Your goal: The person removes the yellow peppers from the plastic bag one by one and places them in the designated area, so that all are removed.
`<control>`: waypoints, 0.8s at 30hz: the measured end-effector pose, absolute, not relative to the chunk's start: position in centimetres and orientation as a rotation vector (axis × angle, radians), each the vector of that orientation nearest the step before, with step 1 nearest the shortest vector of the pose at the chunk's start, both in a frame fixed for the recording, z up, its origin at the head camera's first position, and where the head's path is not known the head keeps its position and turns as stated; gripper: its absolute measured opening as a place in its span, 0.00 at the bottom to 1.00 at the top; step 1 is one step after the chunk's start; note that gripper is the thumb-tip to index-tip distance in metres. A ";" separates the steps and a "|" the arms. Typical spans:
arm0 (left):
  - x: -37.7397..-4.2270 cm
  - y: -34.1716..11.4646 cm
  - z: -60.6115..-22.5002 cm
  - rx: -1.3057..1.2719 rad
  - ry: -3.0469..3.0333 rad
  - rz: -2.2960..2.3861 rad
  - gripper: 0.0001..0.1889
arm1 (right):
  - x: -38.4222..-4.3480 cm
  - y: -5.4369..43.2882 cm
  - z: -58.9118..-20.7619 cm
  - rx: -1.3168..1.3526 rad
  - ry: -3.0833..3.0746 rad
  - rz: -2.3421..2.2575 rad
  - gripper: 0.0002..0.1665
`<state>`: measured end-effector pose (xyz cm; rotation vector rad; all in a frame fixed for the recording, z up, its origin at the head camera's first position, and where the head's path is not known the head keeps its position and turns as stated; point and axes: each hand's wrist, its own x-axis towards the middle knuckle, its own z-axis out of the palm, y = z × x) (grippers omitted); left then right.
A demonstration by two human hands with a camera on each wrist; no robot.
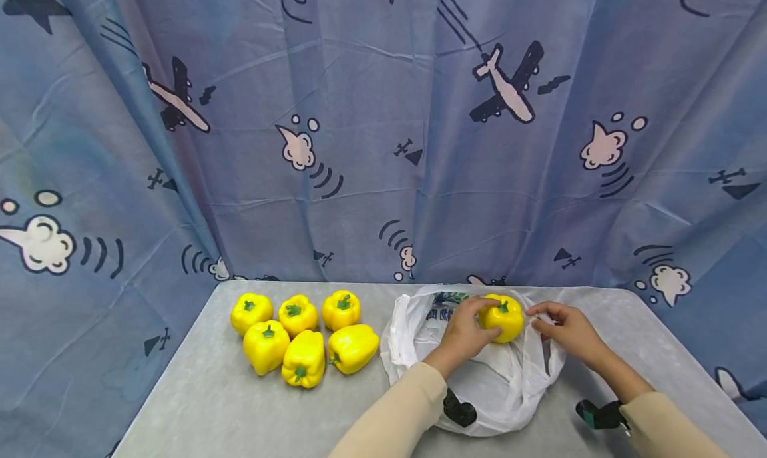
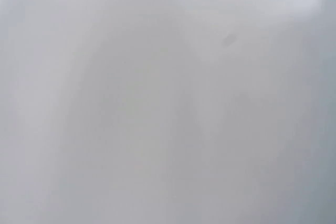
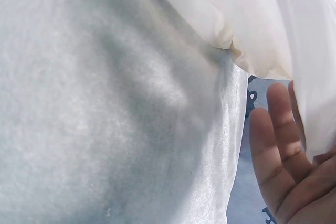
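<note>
A yellow bell pepper [image 1: 506, 321] with a green stem is held between the thumb and fingers of my left hand [image 1: 467, 330], over the mouth of a white plastic bag [image 1: 497, 415]. The bag lies spread on the table, dark print on its far inner side. At its right rim, my right hand [image 1: 569, 330] pinches the plastic between thumb and fingers. The right wrist view has part of that hand [image 3: 294, 177] beside the hanging white plastic [image 3: 257, 30]. Blurred pale white fills the left wrist view, hiding the left hand and pepper there.
Left of the bag, several yellow bell peppers [image 1: 304, 359] sit grouped in two rough rows on the grey-covered table [image 1: 198, 405]. A blue curtain [image 1: 359, 198] printed with planes and clouds hangs behind the table and along both sides.
</note>
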<state>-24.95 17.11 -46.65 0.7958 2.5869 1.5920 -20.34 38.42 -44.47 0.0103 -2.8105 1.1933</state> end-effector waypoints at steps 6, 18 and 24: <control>-25.0 17.2 -46.9 0.783 2.581 1.622 0.21 | -20.3 38.4 -44.3 0.013 -2.818 1.187 0.17; -24.4 16.3 -46.8 0.740 2.510 1.739 0.20 | -20.2 38.3 -44.1 0.011 -2.818 1.174 0.17; -23.8 15.5 -46.3 0.742 2.501 1.726 0.20 | -20.0 38.2 -44.1 0.006 -2.819 1.171 0.17</control>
